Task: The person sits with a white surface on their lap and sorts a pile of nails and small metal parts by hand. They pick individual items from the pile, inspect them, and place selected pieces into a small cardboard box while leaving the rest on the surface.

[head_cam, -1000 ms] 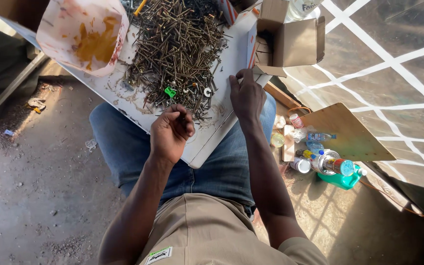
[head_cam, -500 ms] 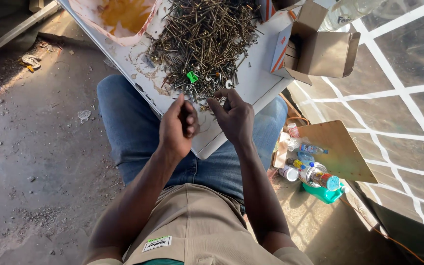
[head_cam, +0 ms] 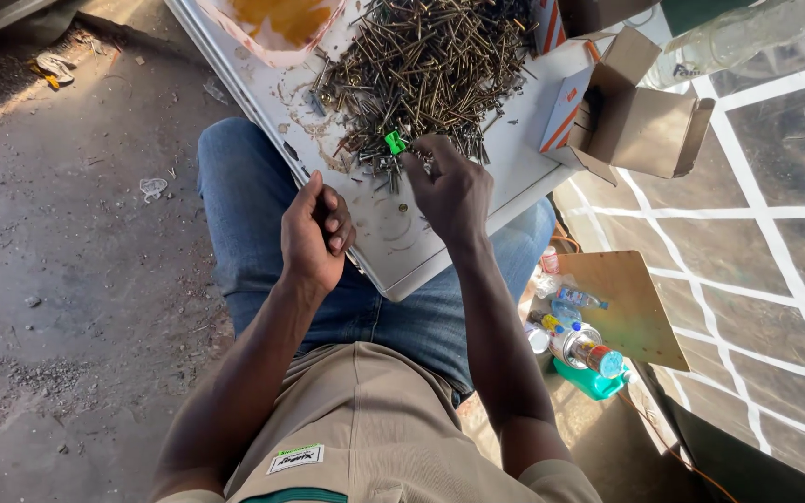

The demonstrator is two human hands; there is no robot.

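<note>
A: Dusty concrete floor (head_cam: 67, 279), tiled patch on the right. A white board (head_cam: 402, 247) lies across the person's denim-clad lap — prob. as a work tray, tilted slightly.

B: And on it?

A: Big heap of dark screws (head_cam: 430, 65) at the far end, an open cardboard box (head_cam: 645, 121) at the board's right edge, within reach, likely for sorted pieces. Bottles and a can (head_cam: 575, 340) sit on the ground beside the right leg.

B: Hands?

A: Right hand (head_cam: 449, 186) reaches to the heap's near edge, fingertips pressed together on small bits just beside a green plastic piece (head_cam: 394, 142). Left hand (head_cam: 317, 233) hovers over the board's near-left edge, curled into a loose fist — can't tell if anything's inside.
</note>
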